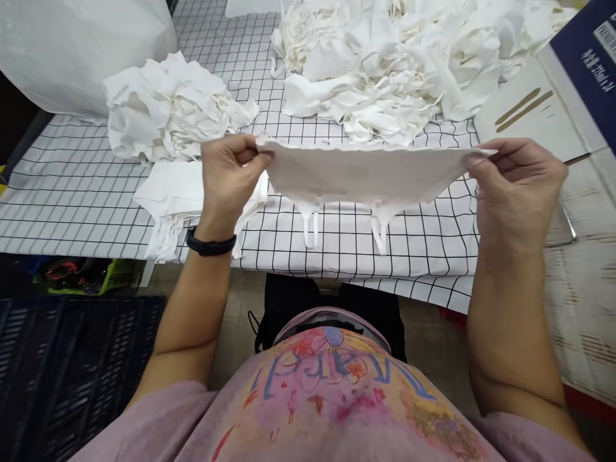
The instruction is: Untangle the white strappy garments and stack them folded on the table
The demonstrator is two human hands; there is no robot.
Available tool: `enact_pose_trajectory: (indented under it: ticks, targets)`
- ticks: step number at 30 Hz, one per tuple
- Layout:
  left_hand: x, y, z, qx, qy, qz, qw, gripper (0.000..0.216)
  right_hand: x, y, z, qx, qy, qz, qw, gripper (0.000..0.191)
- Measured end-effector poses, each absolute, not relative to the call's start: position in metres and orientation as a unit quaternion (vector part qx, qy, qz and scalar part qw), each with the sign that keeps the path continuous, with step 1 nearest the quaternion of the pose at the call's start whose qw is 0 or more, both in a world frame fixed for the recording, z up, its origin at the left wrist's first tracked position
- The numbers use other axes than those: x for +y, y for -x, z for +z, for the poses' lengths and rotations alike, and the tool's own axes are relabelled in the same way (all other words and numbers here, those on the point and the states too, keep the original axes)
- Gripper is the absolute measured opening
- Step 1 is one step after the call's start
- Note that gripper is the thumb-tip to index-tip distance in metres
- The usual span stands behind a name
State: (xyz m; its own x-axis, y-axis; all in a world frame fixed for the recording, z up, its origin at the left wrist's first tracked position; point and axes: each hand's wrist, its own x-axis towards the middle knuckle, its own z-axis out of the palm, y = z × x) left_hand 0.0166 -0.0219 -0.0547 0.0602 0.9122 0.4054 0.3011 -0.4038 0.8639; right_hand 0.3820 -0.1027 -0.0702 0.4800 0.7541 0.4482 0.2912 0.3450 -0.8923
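A white camisole [366, 172] hangs stretched between my hands over the checked cloth, its two thin straps dangling toward the table's front edge. One end of its upper edge is pinched between the thumb and fingers of my left hand [230, 173], which wears a black wristband. At the opposite end, my right hand [520, 176] pinches the other corner. Just behind my left wrist lies a flat stack of similar white garments [176, 192], partly hidden by the forearm.
A large heap of crumpled white garments [385, 64] covers the back of the table. A smaller heap [168, 106] sits at left beside a big white bag [86, 51]. Cartons [577, 269] stand along the right. Dark plastic crates [81, 366] are below left.
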Motion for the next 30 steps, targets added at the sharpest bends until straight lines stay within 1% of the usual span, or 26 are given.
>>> enact_pose_trajectory:
  ticks: [3, 6, 8, 10, 12, 15, 18, 21, 30]
  targets:
    - [-0.032, -0.007, -0.041, 0.397, -0.711, 0.525, 0.246, 0.01, -0.118, -0.375, -0.053, -0.508, 0.512, 0.132, 0.68, 0.019]
    - [-0.052, 0.01, -0.046, 0.364, -0.761, 0.495, 0.208, 0.018, -0.149, -0.374, -0.045, -0.553, 0.5, 0.177, 0.643, 0.022]
    - [-0.07, 0.022, -0.059, 0.37, -0.776, 0.469, 0.2, 0.022, -0.173, -0.378, -0.049, -0.592, 0.505, 0.241, 0.579, 0.023]
    - [-0.091, 0.033, -0.073, 0.391, -0.784, 0.43, 0.218, 0.023, -0.196, -0.384, -0.06, -0.631, 0.512, 0.32, 0.488, 0.023]
    - [-0.111, 0.039, -0.087, 0.399, -0.795, 0.39, 0.238, 0.026, -0.215, -0.389, -0.074, -0.656, 0.514, 0.363, 0.417, 0.023]
    - [-0.138, 0.043, -0.104, 0.398, -0.808, 0.36, 0.242, 0.032, -0.235, -0.391, -0.093, -0.664, 0.528, 0.392, 0.357, 0.023]
    - [-0.154, 0.043, -0.116, 0.411, -0.808, 0.352, 0.232, 0.034, -0.247, -0.389, -0.103, -0.662, 0.531, 0.405, 0.341, 0.021]
    - [-0.163, 0.043, -0.121, 0.431, -0.796, 0.352, 0.24, 0.031, -0.252, -0.388, -0.103, -0.661, 0.537, 0.4, 0.339, 0.023]
    - [-0.18, 0.046, -0.14, 0.476, -0.686, 0.419, 0.355, 0.023, -0.255, -0.38, -0.088, -0.676, 0.548, 0.361, 0.335, 0.025]
